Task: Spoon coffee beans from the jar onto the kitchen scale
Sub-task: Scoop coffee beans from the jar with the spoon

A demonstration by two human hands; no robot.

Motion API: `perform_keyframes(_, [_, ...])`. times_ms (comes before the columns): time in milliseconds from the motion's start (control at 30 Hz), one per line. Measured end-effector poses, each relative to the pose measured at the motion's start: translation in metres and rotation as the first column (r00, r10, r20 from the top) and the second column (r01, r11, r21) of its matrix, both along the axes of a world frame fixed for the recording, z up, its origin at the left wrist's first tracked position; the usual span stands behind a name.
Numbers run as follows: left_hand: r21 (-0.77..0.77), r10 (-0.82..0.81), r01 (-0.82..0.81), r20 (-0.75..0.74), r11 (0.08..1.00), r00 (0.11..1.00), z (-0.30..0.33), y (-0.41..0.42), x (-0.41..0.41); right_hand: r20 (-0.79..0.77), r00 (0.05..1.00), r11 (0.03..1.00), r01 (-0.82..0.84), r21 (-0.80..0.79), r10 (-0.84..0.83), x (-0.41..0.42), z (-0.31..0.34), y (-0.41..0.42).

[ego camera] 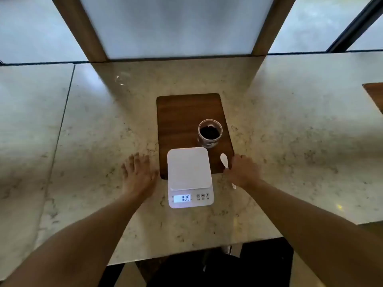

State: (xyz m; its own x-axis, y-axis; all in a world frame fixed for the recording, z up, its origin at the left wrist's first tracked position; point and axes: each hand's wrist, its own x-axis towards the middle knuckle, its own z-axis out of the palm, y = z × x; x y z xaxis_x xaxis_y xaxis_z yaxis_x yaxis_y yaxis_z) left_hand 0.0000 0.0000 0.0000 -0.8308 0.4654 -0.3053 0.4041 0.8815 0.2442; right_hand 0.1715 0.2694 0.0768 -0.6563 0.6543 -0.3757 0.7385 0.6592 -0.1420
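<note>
A white kitchen scale [189, 175] sits at the near edge of a dark wooden board [182, 114], its lit display facing me and its platform bare. Behind it on the board stands an open clear jar [210, 132] with dark coffee beans inside. A white spoon [224, 160] lies right of the scale, bowl pointing away. My right hand [244, 172] rests over the spoon's handle, and the handle's end shows below the hand; whether the fingers grip it is unclear. My left hand [137, 175] lies flat on the counter left of the scale, fingers spread.
The marble counter [83, 131] stretches wide on both sides, with a seam at the left. A clear glass lid or ring [122, 79] lies at the back left. Another wooden board's corner [375, 94] shows at the right edge. Frosted panels stand behind.
</note>
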Motion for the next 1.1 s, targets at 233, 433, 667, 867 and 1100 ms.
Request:
perform_keyframes(233, [0.064,0.065,-0.063,-0.035,0.996,0.997,-0.019,0.009,0.010,0.102,0.994,0.982,0.067,-0.177,-0.049,0.010,-0.023,0.002])
perform_keyframes(433, [0.075,0.080,-0.065,-0.206,0.995,0.975,-0.035,0.017,0.017,0.056,0.997,0.968,0.072,-0.239,-0.061,0.009,-0.038,0.013])
perform_keyframes(667, [0.117,0.114,-0.088,-0.238,0.989,0.965,-0.031,0.021,0.018,-0.101,0.992,0.965,0.051,-0.258,-0.079,0.019,-0.047,0.016])
perform_keyframes(867, [0.135,0.138,-0.106,-0.257,0.985,0.957,-0.040,0.018,0.015,-0.372,0.913,0.951,0.049,-0.304,-0.166,0.022,-0.052,0.007])
perform_keyframes(1100, [0.139,0.142,-0.107,-0.275,0.984,0.951,-0.046,0.015,0.013,-0.496,0.793,0.887,0.117,-0.447,-0.355,0.036,-0.049,-0.002])
